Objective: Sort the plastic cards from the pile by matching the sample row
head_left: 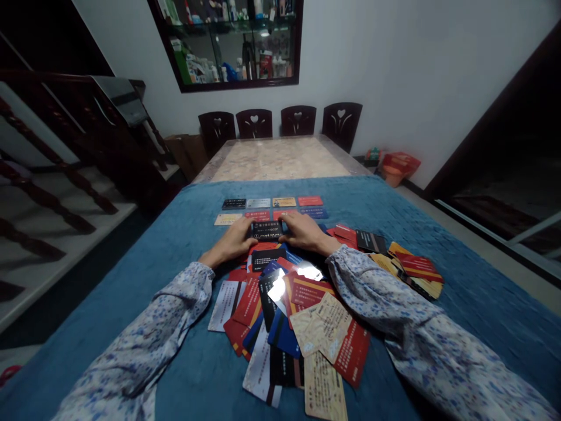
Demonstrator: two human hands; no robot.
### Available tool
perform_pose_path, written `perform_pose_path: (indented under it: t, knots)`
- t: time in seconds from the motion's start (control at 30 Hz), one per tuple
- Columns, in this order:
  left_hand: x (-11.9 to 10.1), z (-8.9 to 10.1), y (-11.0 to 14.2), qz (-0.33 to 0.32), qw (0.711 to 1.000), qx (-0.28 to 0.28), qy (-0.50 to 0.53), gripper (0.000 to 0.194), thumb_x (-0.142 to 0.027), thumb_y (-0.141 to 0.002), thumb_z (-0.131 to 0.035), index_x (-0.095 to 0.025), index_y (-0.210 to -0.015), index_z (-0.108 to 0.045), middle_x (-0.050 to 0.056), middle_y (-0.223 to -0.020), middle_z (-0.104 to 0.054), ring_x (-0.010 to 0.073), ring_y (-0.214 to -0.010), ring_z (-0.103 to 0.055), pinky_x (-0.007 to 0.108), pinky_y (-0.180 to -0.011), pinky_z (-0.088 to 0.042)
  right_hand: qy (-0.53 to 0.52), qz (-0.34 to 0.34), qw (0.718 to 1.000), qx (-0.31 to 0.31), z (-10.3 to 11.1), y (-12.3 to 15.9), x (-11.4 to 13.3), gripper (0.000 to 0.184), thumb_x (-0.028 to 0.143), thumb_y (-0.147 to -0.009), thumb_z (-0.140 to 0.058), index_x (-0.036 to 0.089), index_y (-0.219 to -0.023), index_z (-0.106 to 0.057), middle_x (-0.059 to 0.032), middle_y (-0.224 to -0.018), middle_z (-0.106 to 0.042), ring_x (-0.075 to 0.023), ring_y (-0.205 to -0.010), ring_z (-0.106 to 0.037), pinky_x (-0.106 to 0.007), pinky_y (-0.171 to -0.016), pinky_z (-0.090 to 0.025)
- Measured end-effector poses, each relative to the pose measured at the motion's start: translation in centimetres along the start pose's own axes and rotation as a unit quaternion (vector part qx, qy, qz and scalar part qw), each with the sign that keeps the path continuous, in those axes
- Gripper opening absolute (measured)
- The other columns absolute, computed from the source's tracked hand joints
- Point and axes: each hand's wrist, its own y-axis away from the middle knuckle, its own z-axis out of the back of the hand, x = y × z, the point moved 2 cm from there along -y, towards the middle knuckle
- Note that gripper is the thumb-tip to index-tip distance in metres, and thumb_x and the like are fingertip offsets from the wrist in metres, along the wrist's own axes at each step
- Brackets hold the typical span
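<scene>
Between my two hands is a black bank card (267, 230) with light lettering. My left hand (235, 238) grips its left edge, and my right hand (302, 231) grips the right edge. Just beyond it, cards lie in two rows: the far row has a black card (234, 204), a silver card (258, 203), a gold card (284, 202) and a red card (310, 200). A cream card (228, 219) and a blue card (315, 213) show in the nearer row, partly behind my hands. A loose, overlapping heap of cards (307, 292) spreads under and in front of my wrists.
More cards (414, 266) lie piled right of my right forearm. A blue cloth (175, 234) covers the near part of the table, with the bare stone-patterned tabletop (276, 156) beyond. Several dark chairs (254, 123) stand at the far end. A stair railing (56, 158) is on the left.
</scene>
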Motion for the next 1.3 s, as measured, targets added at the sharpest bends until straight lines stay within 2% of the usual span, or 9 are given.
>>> perform_pose_path:
  t: [0.27, 0.53, 0.73, 0.87, 1.03, 1.3]
  knots:
    - [0.0, 0.7, 0.0, 0.007, 1.0, 0.02, 0.022, 0.042, -0.02, -0.076, -0.072, -0.018, -0.117, -0.064, 0.009, -0.108, -0.068, 0.0268, -0.101, -0.065, 0.044, -0.094, -0.054, -0.007, -0.009, 0.999, 0.033, 0.7, -0.4, 0.2, 0.046, 0.037, -0.087, -0.078, 0.016, -0.126, -0.065, -0.0154, -0.123, -0.073, -0.0287, -0.111, -0.068, -0.032, -0.079, -0.047]
    - [1.9, 2.0, -0.7, 0.015, 1.0, 0.019, -0.02, 0.04, -0.023, -0.073, -0.075, -0.018, -0.111, -0.067, 0.005, -0.094, -0.065, 0.0247, -0.089, -0.063, 0.038, -0.086, -0.054, 0.003, 0.017, 0.999, 0.032, 0.9, -2.5, 0.5, 0.044, 0.039, -0.087, -0.078, 0.018, -0.125, -0.067, -0.0133, -0.123, -0.075, -0.0288, -0.112, -0.069, -0.031, -0.081, -0.048]
    - [3.6, 3.7, -0.9, 0.036, 0.998, 0.026, -0.035, 0.043, -0.028, -0.075, -0.073, -0.018, -0.116, -0.067, 0.008, -0.101, -0.066, 0.0259, -0.091, -0.064, 0.04, -0.086, -0.054, 0.008, 0.02, 0.999, 0.03, 1.3, -4.9, 1.5, 0.046, 0.039, -0.087, -0.078, 0.017, -0.126, -0.069, -0.0139, -0.115, -0.077, -0.029, -0.109, -0.07, -0.031, -0.08, -0.049]
    - [4.8, 4.7, -1.1, 0.047, 0.998, 0.029, -0.038, 0.044, -0.029, -0.074, -0.073, -0.017, -0.116, -0.068, 0.008, -0.102, -0.067, 0.0264, -0.092, -0.064, 0.041, -0.088, -0.054, 0.005, 0.024, 0.999, 0.032, 0.9, -6.6, 2.1, 0.046, 0.039, -0.087, -0.078, 0.016, -0.125, -0.069, -0.0151, -0.118, -0.076, -0.0297, -0.109, -0.07, -0.031, -0.08, -0.049]
    - [6.6, 5.7, -1.6, 0.054, 0.997, 0.026, -0.045, 0.043, -0.031, -0.072, -0.073, -0.018, -0.112, -0.07, 0.007, -0.096, -0.066, 0.0252, -0.088, -0.063, 0.038, -0.082, -0.054, -0.009, 0.03, 0.999, 0.031, 0.4, -8.7, 2.6, 0.044, 0.039, -0.087, -0.077, 0.018, -0.124, -0.07, -0.0109, -0.11, -0.078, -0.0259, -0.101, -0.072, -0.028, -0.076, -0.046]
    - [8.7, 7.4, -2.7, 0.106, 0.99, 0.069, -0.066, 0.051, -0.038, -0.071, -0.071, -0.015, -0.116, -0.069, 0.008, -0.102, -0.066, 0.0266, -0.093, -0.062, 0.038, -0.087, -0.051, -0.025, 0.032, 0.997, 0.059, 0.8, -11.5, 3.4, 0.053, 0.046, -0.086, -0.075, 0.018, -0.13, -0.069, -0.0106, -0.114, -0.076, -0.0234, -0.098, -0.071, -0.026, -0.072, -0.044]
